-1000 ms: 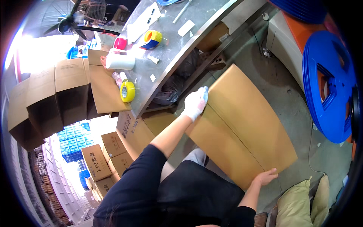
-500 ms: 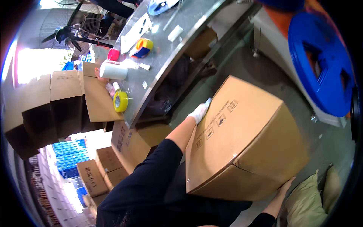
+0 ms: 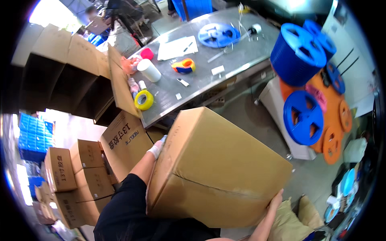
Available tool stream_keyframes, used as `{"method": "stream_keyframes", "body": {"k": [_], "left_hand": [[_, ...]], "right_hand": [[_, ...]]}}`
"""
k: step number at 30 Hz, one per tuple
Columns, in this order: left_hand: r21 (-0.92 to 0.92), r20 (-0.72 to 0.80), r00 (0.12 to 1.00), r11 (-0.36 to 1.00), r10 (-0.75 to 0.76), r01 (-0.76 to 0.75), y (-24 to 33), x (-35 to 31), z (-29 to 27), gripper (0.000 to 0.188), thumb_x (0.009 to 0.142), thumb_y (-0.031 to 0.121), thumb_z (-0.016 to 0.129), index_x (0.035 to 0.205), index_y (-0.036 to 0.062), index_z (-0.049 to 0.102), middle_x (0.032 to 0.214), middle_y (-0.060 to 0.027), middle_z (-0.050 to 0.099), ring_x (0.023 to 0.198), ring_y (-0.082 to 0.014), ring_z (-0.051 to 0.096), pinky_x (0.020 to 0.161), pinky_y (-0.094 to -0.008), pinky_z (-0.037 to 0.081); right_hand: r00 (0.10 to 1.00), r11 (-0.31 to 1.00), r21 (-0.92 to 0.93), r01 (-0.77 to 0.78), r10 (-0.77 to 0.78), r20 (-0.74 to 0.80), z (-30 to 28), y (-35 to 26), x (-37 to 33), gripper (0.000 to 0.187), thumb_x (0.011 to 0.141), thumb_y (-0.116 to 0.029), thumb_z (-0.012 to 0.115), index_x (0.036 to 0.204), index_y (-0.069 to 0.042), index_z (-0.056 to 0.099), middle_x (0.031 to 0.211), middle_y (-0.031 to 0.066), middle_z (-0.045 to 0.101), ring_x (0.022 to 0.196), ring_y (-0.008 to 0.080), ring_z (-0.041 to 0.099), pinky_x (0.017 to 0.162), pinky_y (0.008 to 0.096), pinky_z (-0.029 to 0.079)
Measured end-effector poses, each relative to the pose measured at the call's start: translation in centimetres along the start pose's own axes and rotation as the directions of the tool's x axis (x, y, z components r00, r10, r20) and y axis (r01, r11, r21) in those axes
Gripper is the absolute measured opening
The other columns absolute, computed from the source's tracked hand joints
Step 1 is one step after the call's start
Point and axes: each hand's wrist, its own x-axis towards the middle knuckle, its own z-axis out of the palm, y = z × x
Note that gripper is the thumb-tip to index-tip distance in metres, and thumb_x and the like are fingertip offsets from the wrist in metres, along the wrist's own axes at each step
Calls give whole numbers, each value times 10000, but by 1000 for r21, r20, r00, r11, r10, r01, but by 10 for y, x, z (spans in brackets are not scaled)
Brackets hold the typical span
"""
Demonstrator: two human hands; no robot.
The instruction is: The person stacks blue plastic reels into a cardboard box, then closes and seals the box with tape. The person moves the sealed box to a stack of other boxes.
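A large brown cardboard box (image 3: 217, 172) hangs tilted in front of me, held between both hands. My left hand (image 3: 158, 148), in a white glove, presses along its left side, the fingers partly hidden by the box. At the lower right corner my right hand (image 3: 276, 199) grips from the side, its fingertips partly out of sight underneath. The near side of the box shows a seam running across it, and faint print marks its narrow left face.
A metal table (image 3: 205, 80) ahead carries a blue reel (image 3: 219, 35), a tape dispenser (image 3: 183, 66) and yellow tape (image 3: 144, 100). Stacked blue reels (image 3: 297, 54) stand right, by an orange surface (image 3: 313, 96). Cartons (image 3: 92, 180) pile up at left; a green sack (image 3: 287, 223) lies lower right.
The box has turned and shifted left in my hands, its printed face now pointing leftward. My view has swung right, showing more of the reels and the table.
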Motion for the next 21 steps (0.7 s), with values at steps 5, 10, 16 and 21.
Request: {"method": "stream_keyframes", "body": {"k": [5, 10, 16, 21], "left_hand": [[-158, -81, 986, 975, 144, -155, 1, -119, -82, 524, 965, 481, 382, 1216, 63, 576, 1020, -98, 682, 804, -237, 652, 803, -362, 510], [-369, -273, 913, 843, 304, -391, -112, -349, -134, 519, 960, 484, 389, 1198, 66, 586, 1009, -108, 682, 792, -245, 653, 799, -370, 511], [-556, -486, 853, 686, 190, -470, -262, -466, -144, 501, 956, 472, 400, 1169, 65, 599, 1004, -119, 680, 808, -241, 654, 803, -361, 511], [-633, -632, 771, 524, 77, -571, -402, -521, -211, 473, 944, 434, 428, 1137, 42, 608, 1011, -114, 675, 869, -222, 659, 827, -335, 504]], "right_hand": [[864, 876, -135, 463, -413, 287, 33, -163, -29, 598, 961, -484, 370, 1137, 38, 600, 1088, 175, 638, 997, 279, 590, 872, 365, 440], [546, 238, -500, 833, -505, 669, 130, -291, -142, 687, 948, -530, 281, 982, 61, 629, 1005, 300, 613, 992, 446, 568, 863, 476, 435], [178, -208, -265, 942, -361, 915, 200, -293, -245, 727, 962, -512, 220, 957, 93, 625, 1031, 288, 614, 1003, 455, 564, 874, 507, 431], [-34, -422, -59, 905, -209, 977, 287, -237, -377, 745, 963, -527, 204, 969, 90, 621, 1030, 274, 623, 1009, 449, 565, 879, 507, 427]]}}
